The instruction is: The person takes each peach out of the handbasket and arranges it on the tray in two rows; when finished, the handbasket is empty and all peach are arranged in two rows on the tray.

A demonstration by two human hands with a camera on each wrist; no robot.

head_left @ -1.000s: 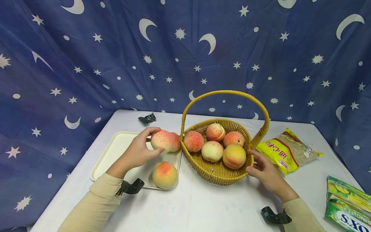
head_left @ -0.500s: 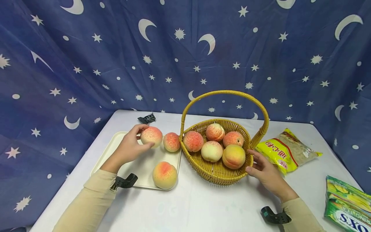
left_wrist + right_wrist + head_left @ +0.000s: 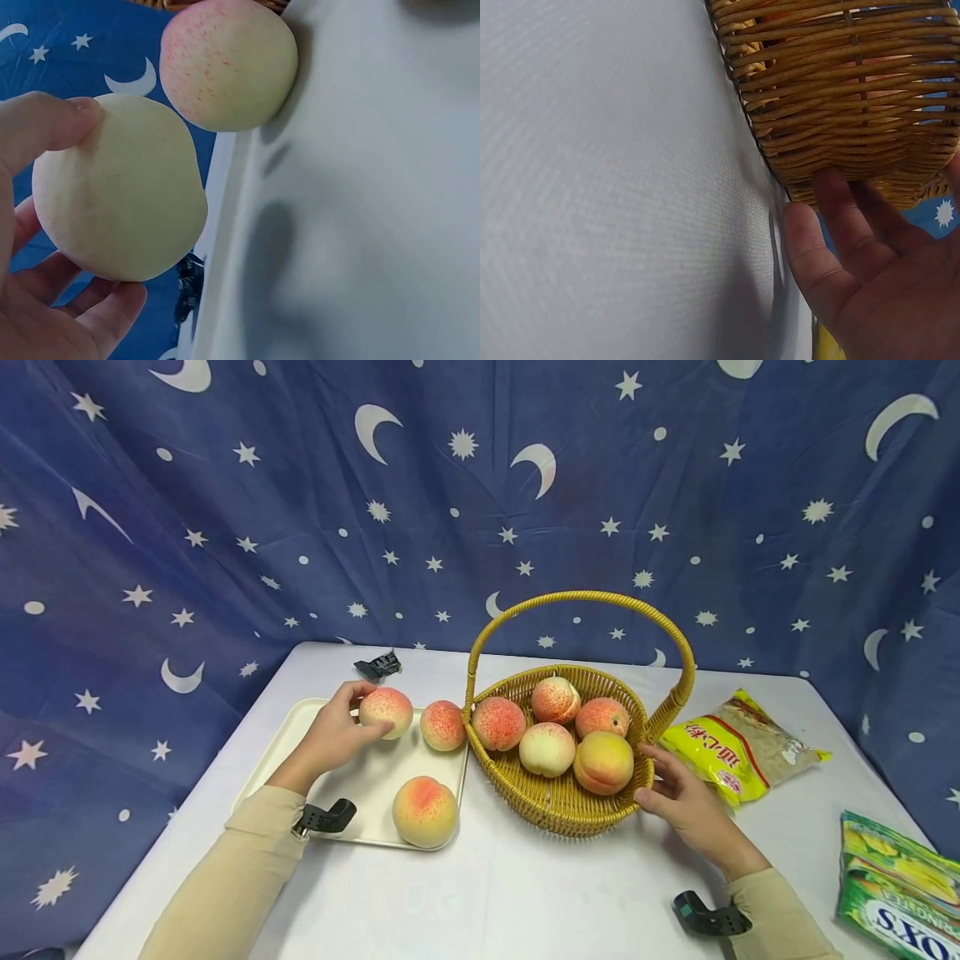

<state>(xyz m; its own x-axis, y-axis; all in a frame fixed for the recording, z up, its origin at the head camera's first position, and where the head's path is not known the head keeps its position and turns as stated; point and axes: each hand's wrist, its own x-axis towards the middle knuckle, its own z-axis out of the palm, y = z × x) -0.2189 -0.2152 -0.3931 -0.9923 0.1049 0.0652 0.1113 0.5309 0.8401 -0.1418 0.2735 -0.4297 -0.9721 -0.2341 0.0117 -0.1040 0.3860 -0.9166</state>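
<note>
My left hand (image 3: 333, 733) holds a pink-and-cream peach (image 3: 386, 712) above the far part of a cream tray (image 3: 337, 822). In the left wrist view, the thumb is on one side of this peach (image 3: 124, 191) and the fingers are on the other. A smaller red-speckled peach (image 3: 442, 726) and a larger yellow-orange peach (image 3: 424, 812) sit on the tray. To the right stands a wicker basket (image 3: 551, 814) with several peaches inside. My right hand (image 3: 693, 810) grips its right end, thumb on the near side; the right wrist view has fingertips against the weave (image 3: 840, 120).
The basket's tall arched handle (image 3: 585, 597) rises over the fruit. A yellow bag of dry food (image 3: 738, 752) lies right of the basket, and a green packet (image 3: 896, 885) at the right edge. A small black wrapper (image 3: 378, 666) lies behind the tray. A star-patterned curtain (image 3: 450, 527) hangs behind.
My left hand has moved left with its peach, away from the small red-speckled peach, which was partly hidden behind it before. My right hand and the basket have stayed in place.
</note>
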